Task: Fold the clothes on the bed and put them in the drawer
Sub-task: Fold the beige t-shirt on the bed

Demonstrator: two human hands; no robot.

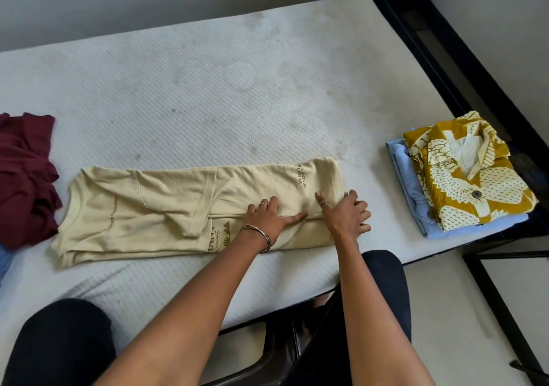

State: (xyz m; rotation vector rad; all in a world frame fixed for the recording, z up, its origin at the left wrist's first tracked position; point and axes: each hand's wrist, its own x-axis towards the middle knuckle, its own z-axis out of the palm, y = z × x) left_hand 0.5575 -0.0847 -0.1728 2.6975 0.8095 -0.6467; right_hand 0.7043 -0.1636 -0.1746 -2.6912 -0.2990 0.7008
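Observation:
A cream T-shirt (166, 207) with brown print lies lengthwise on the white mattress (208, 88), its sides folded in to form a long strip. My left hand (271, 220) lies flat on its right part with fingers straight and spread. My right hand (344, 216) rests at the shirt's right end, index finger stretched along the cloth and the other fingers loosely bent. A folded stack sits at the right: a mustard and cream patterned shirt (466, 174) on top of a light blue garment (416, 195). A crumpled maroon garment (23, 177) lies at the left edge.
The black bed frame (445, 67) runs along the mattress's right side, next to a pale wall. My dark-clad knees (383, 284) are at the mattress's near edge. A bit of blue cloth (4, 262) shows at the far left.

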